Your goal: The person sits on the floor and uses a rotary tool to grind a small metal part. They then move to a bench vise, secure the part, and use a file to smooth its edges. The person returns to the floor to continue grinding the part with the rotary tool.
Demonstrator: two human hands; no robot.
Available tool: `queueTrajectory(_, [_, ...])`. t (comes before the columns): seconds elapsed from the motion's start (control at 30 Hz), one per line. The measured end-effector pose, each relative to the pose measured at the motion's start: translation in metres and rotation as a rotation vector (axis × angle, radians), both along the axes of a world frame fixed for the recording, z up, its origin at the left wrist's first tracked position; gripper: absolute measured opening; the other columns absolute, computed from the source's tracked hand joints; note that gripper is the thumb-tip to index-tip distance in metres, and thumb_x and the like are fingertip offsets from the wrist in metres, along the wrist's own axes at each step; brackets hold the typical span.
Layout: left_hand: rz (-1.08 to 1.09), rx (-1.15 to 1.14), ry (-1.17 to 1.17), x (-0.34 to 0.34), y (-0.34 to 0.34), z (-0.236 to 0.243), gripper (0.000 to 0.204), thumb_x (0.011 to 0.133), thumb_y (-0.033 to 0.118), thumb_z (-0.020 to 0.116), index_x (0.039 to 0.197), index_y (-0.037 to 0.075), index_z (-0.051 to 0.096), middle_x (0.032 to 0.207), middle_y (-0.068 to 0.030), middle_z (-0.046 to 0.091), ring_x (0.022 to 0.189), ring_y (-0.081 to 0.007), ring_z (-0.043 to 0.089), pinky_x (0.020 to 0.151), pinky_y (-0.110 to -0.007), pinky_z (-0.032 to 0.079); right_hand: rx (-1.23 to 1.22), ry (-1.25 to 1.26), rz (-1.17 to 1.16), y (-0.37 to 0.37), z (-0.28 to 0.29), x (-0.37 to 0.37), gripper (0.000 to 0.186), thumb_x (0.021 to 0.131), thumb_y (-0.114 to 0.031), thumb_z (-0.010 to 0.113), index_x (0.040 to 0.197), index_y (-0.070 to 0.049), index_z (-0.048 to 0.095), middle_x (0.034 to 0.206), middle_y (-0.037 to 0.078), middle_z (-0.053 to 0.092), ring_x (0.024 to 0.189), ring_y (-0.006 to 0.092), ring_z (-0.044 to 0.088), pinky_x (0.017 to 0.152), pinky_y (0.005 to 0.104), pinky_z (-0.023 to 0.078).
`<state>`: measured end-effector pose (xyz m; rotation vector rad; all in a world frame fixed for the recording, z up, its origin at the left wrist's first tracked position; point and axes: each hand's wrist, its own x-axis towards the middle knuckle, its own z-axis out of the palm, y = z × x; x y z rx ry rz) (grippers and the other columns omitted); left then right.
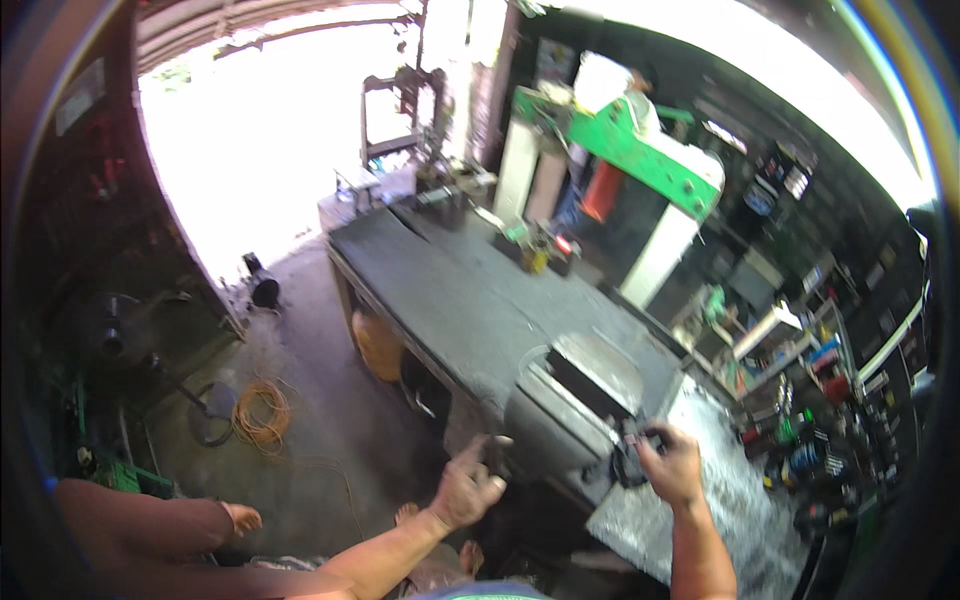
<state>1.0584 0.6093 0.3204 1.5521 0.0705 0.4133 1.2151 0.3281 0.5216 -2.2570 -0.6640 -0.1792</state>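
My left hand (470, 487) is raised in front of the near edge of a dark workbench (440, 290), fingers spread and holding nothing. At the bench's near right end lies a grey metal housing (548, 420), rounded at the side, with a dark rectangular slot along its top. My right hand (674, 465) is beside the right end of this housing. Its thumb and fingers are curled at a dark, lumpy object (626, 464), whose kind I cannot make out.
An orange coiled cable (262, 412) lies on the floor to the left. Part of another person in brown (150, 520) shows at lower left. Behind the bench stands a green-and-white press frame (640, 150). Shelves with tools and bottles (800, 440) line the right side.
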Motion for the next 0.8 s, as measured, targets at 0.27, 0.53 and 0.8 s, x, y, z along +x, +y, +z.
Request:
queueTrajectory(0.27, [-0.281,0.64,0.946,0.015,0.005,-0.026,0.068,0.088,0.005,0.068,0.154,0.003,0.051,0.124,-0.0224,0.075,0.117,-0.0341,0.073,0.098,-0.042,0.06,-0.072,0.094,0.078,0.019,-0.002,0.038,0.028,0.092,-0.015,0.076,0.116,0.0,0.076,0.102,0.017,0.08,0.088,0.0221,0.075,0.082,0.0358,0.059])
queueTrajectory(0.53, [-0.474,0.435,-0.145,-0.024,-0.073,0.004,0.08,0.081,0.012,0.078,0.157,0.009,0.053,0.163,-0.0189,0.052,0.141,-0.0381,0.06,0.117,-0.047,0.05,-0.153,0.05,0.097,0.025,-0.007,0.057,0.023,0.091,-0.014,0.077,0.112,-0.003,0.077,0.099,0.016,0.08,0.089,0.0255,0.078,0.083,0.0359,0.059])
queueTrajectory(0.8, [0.118,-0.492,-0.07,0.029,0.051,-0.038,0.073,0.084,-0.005,0.061,0.156,0.0,0.046,0.143,-0.0206,0.062,0.124,-0.03,0.068,0.103,-0.042,0.058,-0.245,0.052,0.138,0.023,-0.009,0.068,0.026,0.09,-0.017,0.079,0.112,-0.006,0.077,0.113,0.017,0.076,0.107,0.0357,0.073,0.094,0.0419,0.058])
